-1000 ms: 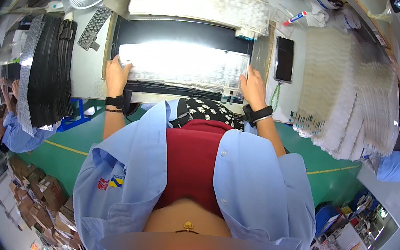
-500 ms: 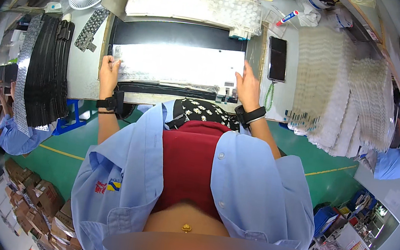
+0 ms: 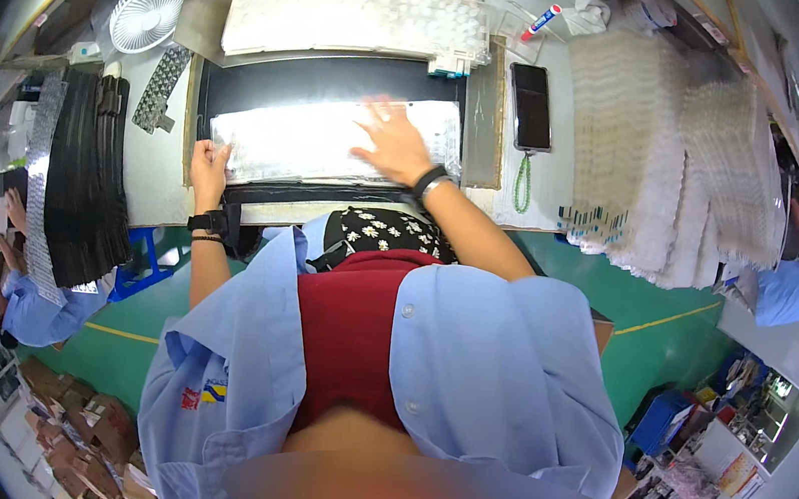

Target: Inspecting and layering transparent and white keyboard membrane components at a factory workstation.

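Observation:
A long, glossy white panel point(image 3: 283, 138) lies on a black surface point(image 3: 307, 68) in front of me, its top glaring with light. My left hand point(image 3: 209, 172) pinches the panel's left end between thumb and fingers. Over the right half of the panel, my right hand point(image 3: 397, 148) is spread, palm down and fingers apart. Its fingertips are slightly blurred, and I cannot tell whether they press on the panel. Just beyond lies a similar pale panel point(image 3: 339, 21) with a honeycomb-like pattern at its right end.
Stacks of wavy, translucent strips point(image 3: 623, 158) stand at the right, beside a phone point(image 3: 529, 105) with a green beaded strap. A red-and-blue marker point(image 3: 541, 23) lies farther back. Black strips point(image 3: 82, 167), a perforated piece point(image 3: 160, 89) and a white fan point(image 3: 147, 14) are at the left. Co-workers sit on both sides.
My right hand has left the panel's right edge and moved left over its top, fingers spreading. The left hand stays at the left end. The panel now lies more tilted in view.

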Available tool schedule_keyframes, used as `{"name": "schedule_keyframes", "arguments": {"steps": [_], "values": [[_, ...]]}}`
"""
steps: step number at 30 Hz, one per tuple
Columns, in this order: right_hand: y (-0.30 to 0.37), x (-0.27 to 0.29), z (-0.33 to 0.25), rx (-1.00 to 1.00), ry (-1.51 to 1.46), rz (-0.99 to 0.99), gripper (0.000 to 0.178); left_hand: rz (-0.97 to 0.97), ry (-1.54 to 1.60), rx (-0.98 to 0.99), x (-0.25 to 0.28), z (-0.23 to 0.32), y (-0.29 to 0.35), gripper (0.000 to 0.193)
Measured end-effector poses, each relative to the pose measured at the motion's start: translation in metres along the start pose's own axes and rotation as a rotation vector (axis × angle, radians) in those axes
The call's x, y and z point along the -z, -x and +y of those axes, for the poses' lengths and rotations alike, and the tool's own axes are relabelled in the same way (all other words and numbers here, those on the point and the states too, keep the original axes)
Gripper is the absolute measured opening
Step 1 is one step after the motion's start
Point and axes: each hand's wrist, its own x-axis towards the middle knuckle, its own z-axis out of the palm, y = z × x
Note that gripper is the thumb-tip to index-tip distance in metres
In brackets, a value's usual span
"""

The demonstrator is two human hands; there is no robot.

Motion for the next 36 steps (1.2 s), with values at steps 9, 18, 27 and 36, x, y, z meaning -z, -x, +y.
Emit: {"name": "schedule_keyframes", "arguments": {"steps": [9,18,27,36], "values": [[0.097,0.019,0.058,-0.573,0.101,0.176,0.059,-0.036,0.127,0.057,0.011,-0.017,-0.010,0.026],[0.069,0.069,0.010,-0.783,-0.357,0.125,0.031,-0.117,0.442,0.106,0.032,0.006,0.010,0.014],[0.076,0.131,0.068,-0.585,-1.068,0.350,0.029,-0.153,0.780,0.054,0.046,0.059,0.015,0.017],[0.086,0.178,0.096,-0.604,-1.080,0.352,0.034,-0.297,0.997,0.070,0.056,0.136,0.042,0.023]]}}
